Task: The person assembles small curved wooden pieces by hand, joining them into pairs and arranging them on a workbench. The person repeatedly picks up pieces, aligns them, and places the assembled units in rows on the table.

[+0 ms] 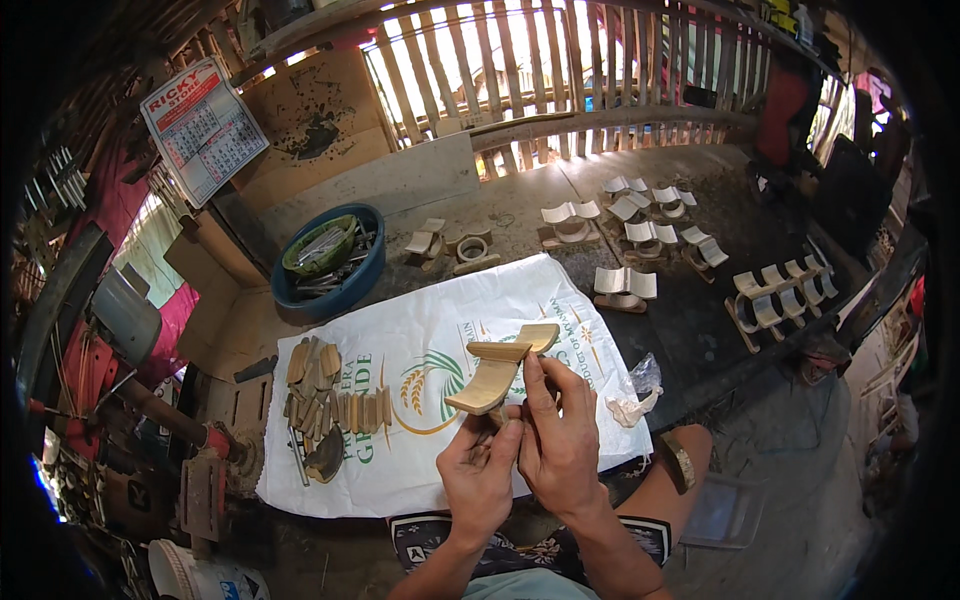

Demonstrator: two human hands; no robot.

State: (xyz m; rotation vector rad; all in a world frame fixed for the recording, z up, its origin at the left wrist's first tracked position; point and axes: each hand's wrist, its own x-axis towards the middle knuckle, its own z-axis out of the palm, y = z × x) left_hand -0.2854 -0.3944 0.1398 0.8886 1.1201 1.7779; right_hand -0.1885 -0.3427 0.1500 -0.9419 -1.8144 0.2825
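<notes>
Bamboo piece [503, 368] in both hands, seemingly, over white printed sack [400, 330].

Person's own body, seen from the head cam

Both forearms bare, no sleeves, no gloves, no watch or rings visible on left hand [478, 472] or right hand [560, 440]. Shorts [530, 552]: dark fabric w/ light printed pattern, pale blue-green cloth [520, 585] at bottom edge, prob. shirt hem, can't tell for sure. Bare knee [672, 478] sticks out to the right, w/ a brownish band-like thing [680, 460] on it; unclear what.
</notes>
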